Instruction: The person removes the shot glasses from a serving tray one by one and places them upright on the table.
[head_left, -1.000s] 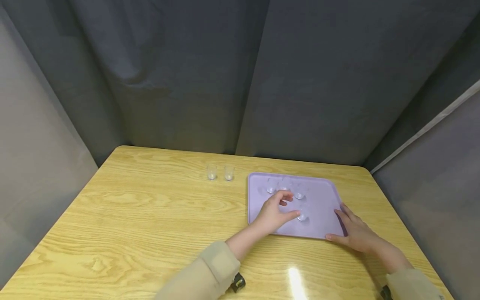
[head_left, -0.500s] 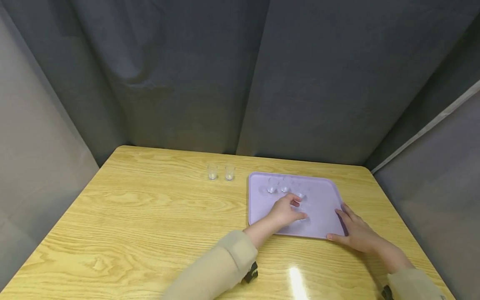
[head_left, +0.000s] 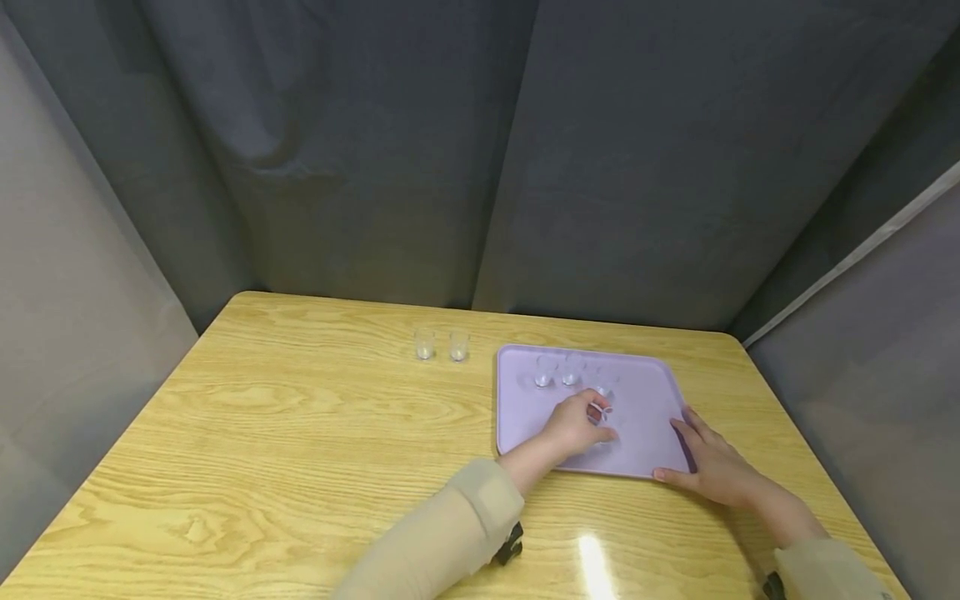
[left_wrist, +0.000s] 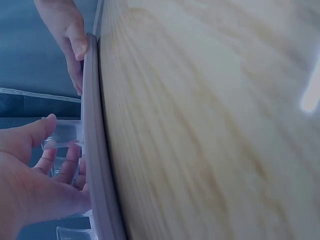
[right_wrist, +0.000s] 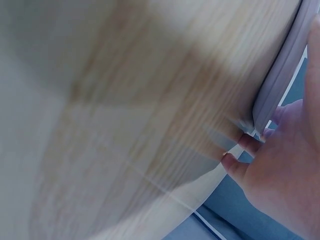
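Two small clear glasses stand side by side on the wooden table before grey curtains.

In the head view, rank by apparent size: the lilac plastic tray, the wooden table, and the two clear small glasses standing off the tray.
1. Wooden table
2. Lilac plastic tray
3. Two clear small glasses: they look alike, so no ranking between them.

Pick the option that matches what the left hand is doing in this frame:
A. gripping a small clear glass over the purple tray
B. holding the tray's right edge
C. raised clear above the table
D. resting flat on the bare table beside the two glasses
A: the left hand has thumb and fingers curled round a small clear glass over the purple tray; it is the right hand that rests at the tray's right edge.
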